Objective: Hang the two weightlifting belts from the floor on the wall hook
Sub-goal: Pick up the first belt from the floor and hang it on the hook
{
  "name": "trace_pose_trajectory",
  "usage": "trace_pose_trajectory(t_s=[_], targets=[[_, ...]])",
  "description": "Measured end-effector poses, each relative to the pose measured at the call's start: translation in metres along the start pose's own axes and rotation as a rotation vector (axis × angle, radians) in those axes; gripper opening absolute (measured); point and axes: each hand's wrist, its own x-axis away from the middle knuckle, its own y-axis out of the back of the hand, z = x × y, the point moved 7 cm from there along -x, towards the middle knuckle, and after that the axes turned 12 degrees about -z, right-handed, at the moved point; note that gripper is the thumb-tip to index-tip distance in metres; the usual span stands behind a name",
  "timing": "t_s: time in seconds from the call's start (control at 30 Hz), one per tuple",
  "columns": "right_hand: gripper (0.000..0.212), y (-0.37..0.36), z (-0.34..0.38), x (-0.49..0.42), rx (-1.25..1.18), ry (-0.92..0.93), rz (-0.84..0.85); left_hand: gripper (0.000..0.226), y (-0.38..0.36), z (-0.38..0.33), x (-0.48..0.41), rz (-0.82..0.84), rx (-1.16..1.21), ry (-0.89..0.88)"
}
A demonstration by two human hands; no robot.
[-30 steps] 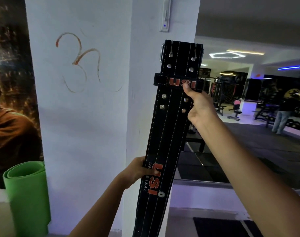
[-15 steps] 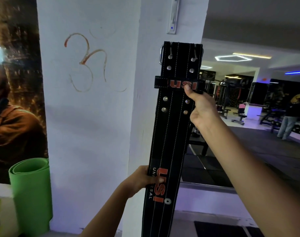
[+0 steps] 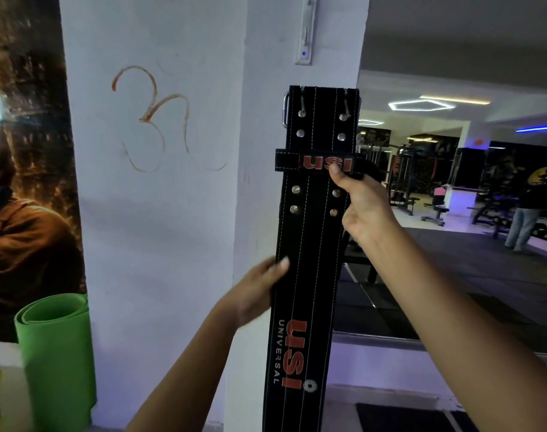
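Observation:
A black weightlifting belt (image 3: 309,244) with red lettering and a steel buckle hangs upright in front of a white pillar. My right hand (image 3: 364,210) pinches it near the keeper loop, thumb on the red letters. My left hand (image 3: 255,291) grips the belt's left edge lower down, a little blurred. A white hook rail (image 3: 304,29) is fixed on the pillar above the belt's top end, with a gap between them. The second belt is not in view.
A rolled green mat (image 3: 55,350) stands at the lower left beside a dark poster (image 3: 25,182). To the right a gym floor with benches and machines opens up, and a person (image 3: 526,213) stands far off.
My left hand has slid up the belt's left edge, from beside the lower lettering to the middle. The view has shifted slightly; the belt stays upright under the rail.

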Motion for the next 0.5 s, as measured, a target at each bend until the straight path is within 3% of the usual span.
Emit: trace_pose_trajectory(t_s=[0.03,0.17,0.37,0.5], targets=[[0.012,0.000,-0.002,0.000,-0.009,0.000,0.012,0.077,-0.007,-0.033,-0.007,-0.015,0.017,-0.070],[0.008,0.001,-0.008,0.001,-0.010,0.010,0.052,0.048,-0.034,-0.131,-0.015,-0.138,-0.012,-0.288],[0.012,0.018,-0.019,-0.001,0.048,0.142,0.095,0.018,-0.047,-0.133,-0.015,-0.210,0.050,-0.388],[0.029,0.054,-0.090,0.017,0.196,-0.026,0.178,0.017,-0.046,-0.125,-0.015,-0.225,0.090,-0.358]])
